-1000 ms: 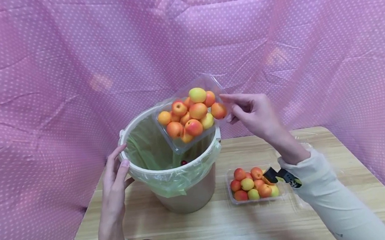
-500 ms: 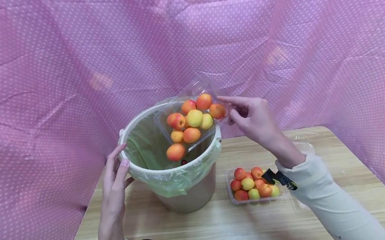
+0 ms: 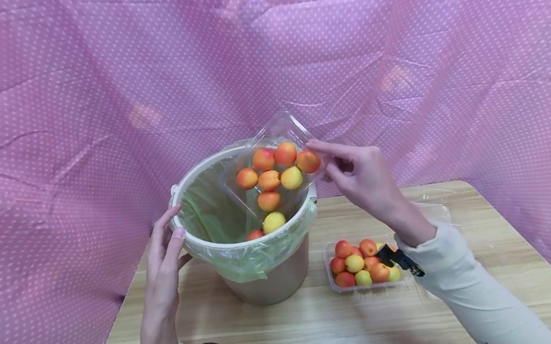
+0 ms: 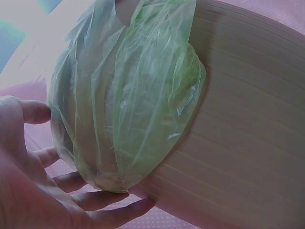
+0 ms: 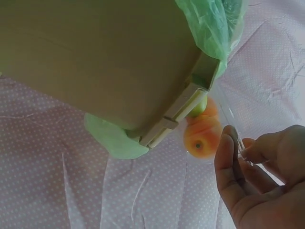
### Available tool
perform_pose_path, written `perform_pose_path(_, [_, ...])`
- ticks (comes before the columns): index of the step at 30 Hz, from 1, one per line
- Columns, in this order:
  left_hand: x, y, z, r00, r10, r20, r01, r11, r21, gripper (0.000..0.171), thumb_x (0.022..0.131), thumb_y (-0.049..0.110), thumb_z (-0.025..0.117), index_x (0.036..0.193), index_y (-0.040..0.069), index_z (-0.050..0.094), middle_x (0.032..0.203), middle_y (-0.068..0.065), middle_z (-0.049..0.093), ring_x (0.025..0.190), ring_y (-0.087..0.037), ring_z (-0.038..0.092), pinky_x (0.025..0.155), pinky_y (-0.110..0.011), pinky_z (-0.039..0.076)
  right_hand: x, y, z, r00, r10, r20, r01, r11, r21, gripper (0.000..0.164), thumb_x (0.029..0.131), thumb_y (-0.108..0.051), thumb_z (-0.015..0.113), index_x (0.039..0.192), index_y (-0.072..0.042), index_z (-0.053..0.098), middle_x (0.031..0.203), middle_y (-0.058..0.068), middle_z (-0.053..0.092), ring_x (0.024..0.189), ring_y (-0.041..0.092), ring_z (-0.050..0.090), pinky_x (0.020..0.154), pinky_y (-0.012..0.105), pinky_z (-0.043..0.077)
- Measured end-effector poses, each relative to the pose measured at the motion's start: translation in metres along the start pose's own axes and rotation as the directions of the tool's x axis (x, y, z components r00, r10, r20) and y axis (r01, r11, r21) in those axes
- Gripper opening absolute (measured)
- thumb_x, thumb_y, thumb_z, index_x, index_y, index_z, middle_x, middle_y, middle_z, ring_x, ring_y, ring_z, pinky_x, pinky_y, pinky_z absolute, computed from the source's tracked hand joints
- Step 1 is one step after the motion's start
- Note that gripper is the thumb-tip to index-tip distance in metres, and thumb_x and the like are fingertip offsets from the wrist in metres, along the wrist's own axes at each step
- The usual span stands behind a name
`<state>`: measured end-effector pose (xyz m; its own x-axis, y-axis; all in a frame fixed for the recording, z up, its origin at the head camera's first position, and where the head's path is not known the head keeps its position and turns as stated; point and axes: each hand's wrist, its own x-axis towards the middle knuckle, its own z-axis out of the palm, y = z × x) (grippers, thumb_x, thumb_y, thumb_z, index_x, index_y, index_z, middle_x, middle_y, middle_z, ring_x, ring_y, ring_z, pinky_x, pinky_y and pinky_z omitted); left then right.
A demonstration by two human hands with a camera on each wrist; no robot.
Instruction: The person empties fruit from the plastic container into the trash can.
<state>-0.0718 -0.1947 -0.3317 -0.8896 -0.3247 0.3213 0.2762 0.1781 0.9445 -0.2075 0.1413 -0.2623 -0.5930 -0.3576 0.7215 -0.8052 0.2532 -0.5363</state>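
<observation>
A bin (image 3: 274, 280) lined with a thin green plastic bag (image 3: 243, 261) stands on the wooden table. My left hand (image 3: 160, 267) touches the outside of its rim, fingers spread and fairly straight against the bag and wall, as the left wrist view shows. Over the bin's mouth, a clear plastic box (image 3: 281, 123) tilts downward, and my right hand (image 3: 360, 173) pinches its right edge between thumb and fingers. Several orange and yellow apricot-like fruits (image 3: 269, 180) lie in the box. A yellow fruit (image 3: 274, 222) and a reddish one (image 3: 254, 234) are below it, inside the bin's mouth.
A second clear box (image 3: 333, 286) full of similar fruits sits on the table (image 3: 288, 333) to the bin's right, under my right forearm. Behind that forearm lies a clear plastic lid or tray (image 3: 436, 211). Pink dotted cloth (image 3: 266, 59) hangs around the back and sides.
Fruits have slid down and out of the tilted box into the bin, so fewer lie in it now. My right hand has shifted slightly left and down; the left hand has stayed put.
</observation>
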Motion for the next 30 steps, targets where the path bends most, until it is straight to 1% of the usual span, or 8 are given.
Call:
perform_pose_path(2, [-0.0001,0.0002,-0.0002,1.0,-0.003,-0.001,0.003,1.0,-0.003,0.045,0.11,0.023,0.046,0.154,0.018,0.045,0.157,-0.002,0.038,0.137,-0.029,0.044,0.091,-0.044,0.049,-0.0003,0.0007,0.0005,0.999,-0.041,-0.006,0.041,0.999,-0.015,0.047,0.088,0.018,0.061,0.126,-0.006,0.073,0.102,0.01,0.077,0.064,0.013,0.068,0.045,0.017,0.043])
perform_pose_path(6, [-0.0005,0.0003,-0.0005,1.0,-0.006,-0.005,0.006,1.0,-0.005,0.044,0.11,0.023,0.046,0.154,0.018,0.045,0.156,-0.002,0.04,0.135,-0.028,0.046,0.087,-0.034,0.052,-0.0005,0.0014,0.0015,0.993,-0.12,-0.017,0.119,0.991,-0.055,0.048,0.087,0.019,0.062,0.127,-0.005,0.072,0.113,0.008,0.076,0.066,0.011,0.065,0.055,0.015,0.047])
perform_pose_path(8, [-0.0005,0.0001,-0.0006,1.0,-0.005,-0.005,0.005,1.0,-0.004,0.044,0.11,0.023,0.046,0.154,0.018,0.045,0.156,-0.003,0.04,0.135,-0.028,0.046,0.086,-0.033,0.053,-0.0006,0.0017,0.0017,0.987,-0.159,-0.019,0.157,0.985,-0.077,0.047,0.087,0.018,0.063,0.128,-0.005,0.072,0.117,0.007,0.075,0.068,0.01,0.065,0.06,0.013,0.049])
perform_pose_path(10, [-0.0005,-0.0002,-0.0008,1.0,-0.004,-0.002,0.004,1.0,-0.004,0.045,0.11,0.023,0.045,0.154,0.018,0.045,0.156,-0.003,0.04,0.135,-0.029,0.046,0.086,-0.033,0.053,-0.0012,0.0021,0.0017,0.981,-0.193,-0.022,0.191,0.978,-0.084,0.045,0.088,0.018,0.063,0.127,-0.004,0.072,0.126,0.007,0.071,0.071,0.011,0.066,0.066,0.013,0.052])
perform_pose_path(16, [-0.0005,0.0,-0.0006,1.0,-0.006,0.0,0.006,1.0,-0.01,0.045,0.11,0.024,0.046,0.154,0.018,0.044,0.156,-0.004,0.04,0.135,-0.029,0.046,0.086,-0.033,0.053,-0.0031,0.0022,0.0016,0.967,-0.255,-0.021,0.251,0.962,-0.105,0.043,0.088,0.019,0.064,0.125,-0.001,0.072,0.133,0.01,0.067,0.078,0.017,0.071,0.074,0.013,0.053])
perform_pose_path(23, [-0.0004,0.0007,-0.0003,1.0,-0.009,0.002,0.009,1.0,0.002,0.045,0.11,0.024,0.045,0.155,0.018,0.044,0.156,-0.004,0.04,0.134,-0.03,0.047,0.087,-0.033,0.052,-0.0033,0.0017,0.0026,0.956,-0.293,-0.027,0.286,0.945,-0.156,0.042,0.087,0.017,0.068,0.125,-0.003,0.073,0.134,0.008,0.066,0.078,0.015,0.07,0.071,0.012,0.052])
perform_pose_path(26, [-0.0004,0.0008,0.0,1.0,-0.01,-0.001,0.01,1.0,0.003,0.045,0.11,0.024,0.045,0.155,0.019,0.044,0.156,-0.004,0.04,0.135,-0.029,0.046,0.088,-0.037,0.051,-0.0026,0.0008,0.0033,0.949,-0.314,-0.029,0.304,0.936,-0.175,0.042,0.087,0.015,0.071,0.126,-0.003,0.073,0.135,0.009,0.065,0.078,0.015,0.069,0.07,0.015,0.053])
perform_pose_path(30, [-0.0005,0.0009,0.0005,1.0,-0.008,0.002,0.008,1.0,0.002,0.045,0.11,0.024,0.045,0.155,0.019,0.044,0.157,-0.002,0.039,0.137,-0.029,0.044,0.09,-0.043,0.049,-0.0017,-0.0012,0.0036,0.943,-0.332,-0.028,0.32,0.926,-0.202,0.044,0.086,0.016,0.07,0.127,-0.003,0.072,0.137,0.009,0.064,0.067,0.013,0.063,0.063,0.017,0.051])
